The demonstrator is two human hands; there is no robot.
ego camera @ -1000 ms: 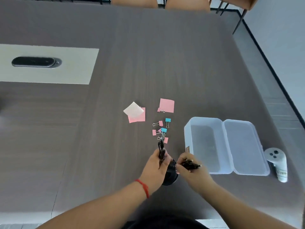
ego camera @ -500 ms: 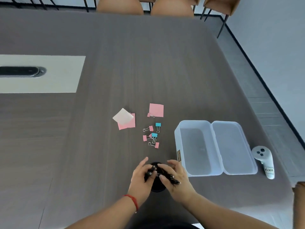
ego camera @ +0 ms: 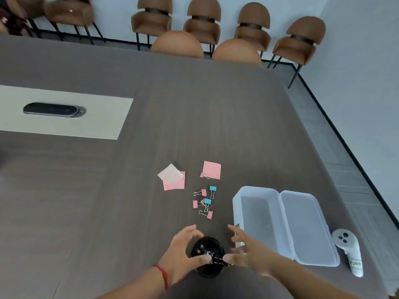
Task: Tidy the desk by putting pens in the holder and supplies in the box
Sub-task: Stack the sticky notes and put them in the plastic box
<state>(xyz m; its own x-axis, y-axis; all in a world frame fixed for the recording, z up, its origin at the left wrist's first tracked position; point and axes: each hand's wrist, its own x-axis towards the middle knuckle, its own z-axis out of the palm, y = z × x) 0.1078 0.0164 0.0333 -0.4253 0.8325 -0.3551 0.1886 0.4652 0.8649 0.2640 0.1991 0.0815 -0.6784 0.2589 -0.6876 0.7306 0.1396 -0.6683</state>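
A black round pen holder (ego camera: 207,270) stands near the table's front edge with black pens (ego camera: 216,258) inside it. My left hand (ego camera: 181,255) curls around the holder's left side, thumb on the rim. My right hand (ego camera: 250,251) hovers just right of the holder with fingers spread, its thumb close to the pen ends. Beyond the holder lie several pink and blue binder clips (ego camera: 205,203), a pink sticky note (ego camera: 212,170), and a white pad (ego camera: 170,174) on another pink note (ego camera: 176,184). A clear plastic box (ego camera: 237,203) sits to the right, lid (ego camera: 308,229) folded open.
A white handheld controller (ego camera: 349,251) lies right of the box near the table's right edge. A pale inset panel with a dark oval cable port (ego camera: 54,109) is at the left. Brown chairs (ego camera: 237,50) line the far edge and wall.
Both hands dropped the pens they held into the holder. The right hand has let go and spread its fingers. The view tilted up, bringing the chairs into sight.
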